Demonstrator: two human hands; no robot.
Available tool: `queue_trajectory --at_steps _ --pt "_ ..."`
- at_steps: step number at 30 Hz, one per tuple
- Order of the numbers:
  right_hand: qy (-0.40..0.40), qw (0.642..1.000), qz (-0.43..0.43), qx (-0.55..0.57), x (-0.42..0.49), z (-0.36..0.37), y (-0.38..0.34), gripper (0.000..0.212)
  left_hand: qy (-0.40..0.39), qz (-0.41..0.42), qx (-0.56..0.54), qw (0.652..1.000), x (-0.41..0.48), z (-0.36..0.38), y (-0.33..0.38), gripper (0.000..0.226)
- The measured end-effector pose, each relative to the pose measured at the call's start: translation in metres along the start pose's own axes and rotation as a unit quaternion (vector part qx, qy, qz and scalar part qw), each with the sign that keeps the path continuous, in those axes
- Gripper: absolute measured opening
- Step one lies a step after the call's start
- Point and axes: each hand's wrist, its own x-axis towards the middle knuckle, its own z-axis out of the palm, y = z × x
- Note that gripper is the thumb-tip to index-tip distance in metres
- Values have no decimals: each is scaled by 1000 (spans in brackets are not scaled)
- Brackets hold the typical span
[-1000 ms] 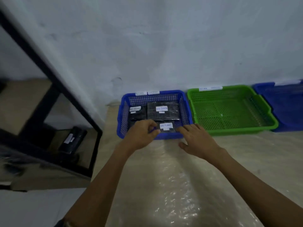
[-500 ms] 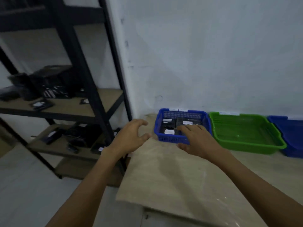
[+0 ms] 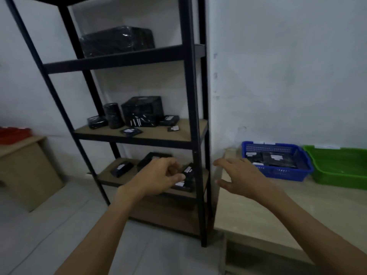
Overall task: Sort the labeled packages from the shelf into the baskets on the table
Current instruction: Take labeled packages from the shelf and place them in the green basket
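A black metal shelf (image 3: 193,124) stands left of the table. Its middle board carries several black wrapped packages (image 3: 142,113) with white labels. More labeled black packages (image 3: 121,169) lie on the lower board. My left hand (image 3: 158,176) hovers in front of that lower board, fingers loosely curled, holding nothing. My right hand (image 3: 238,175) is spread open over the table's left end. The blue basket (image 3: 278,172) on the table holds several black labeled packages. A green basket (image 3: 337,175) sits to its right, partly cut off.
A large black wrapped bundle (image 3: 117,40) fills the upper shelf. A cardboard box (image 3: 25,175) with something red on top stands at the far left. The beige table (image 3: 278,211) runs along the white wall. Grey floor lies below the shelf.
My view has swung left from the baskets to the shelf. Both hands left the blue basket; the left hand moved to the lower shelf board and the right followed to the table's left end.
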Motion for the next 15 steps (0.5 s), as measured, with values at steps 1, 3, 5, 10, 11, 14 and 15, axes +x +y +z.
queue_trajectory --at_steps 1,3,5,10,11,14,15 --pt "-4 1000 1 10 3 2 -19 54 0 -8 -7 1000 -11 -6 -12 28" --pt "-15 1000 5 24 9 3 -53 56 -8 -30 -18 999 -31 -19 -34 29" --pt "-19 999 4 34 22 3 -80 57 -12 -40 -14 999 -43 -32 -57 30" --pt "0 999 -27 33 85 14 -121 57 59 -54 5 997 -38 -73 -127 30" --pt "3 999 -31 33 101 19 -128 57 73 -57 8 996 -35 -81 -143 31" --pt "3 998 -43 38 156 33 -150 57 105 -75 13 992 -23 -104 -188 31" --pt "2 998 -47 42 175 38 -157 57 106 -79 14 991 -19 -113 -203 28"
